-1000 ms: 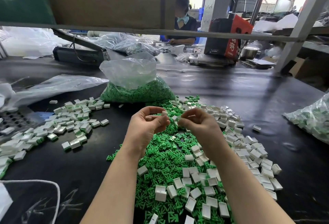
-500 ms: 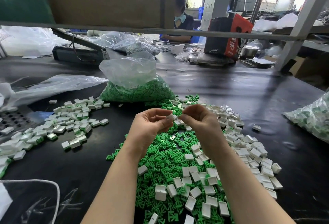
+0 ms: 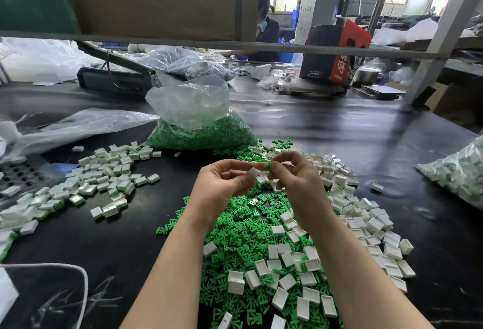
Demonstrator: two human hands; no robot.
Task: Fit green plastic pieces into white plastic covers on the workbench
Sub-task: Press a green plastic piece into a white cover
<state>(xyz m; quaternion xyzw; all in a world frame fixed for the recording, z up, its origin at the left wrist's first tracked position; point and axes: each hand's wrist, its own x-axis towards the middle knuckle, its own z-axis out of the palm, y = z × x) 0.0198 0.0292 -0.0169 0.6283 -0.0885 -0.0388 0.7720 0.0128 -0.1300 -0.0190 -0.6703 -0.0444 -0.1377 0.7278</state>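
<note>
Pinched in your right hand, the green piece sits at the fingertips, facing left toward the white cover that your left hand pinches just beside it. Its long axis is too small to tell. Both are above the green pile on the workbench.

Both forearms reach forward, raised; the left hand and right hand meet fingertip to fingertip, each grip pinching closed.
</note>
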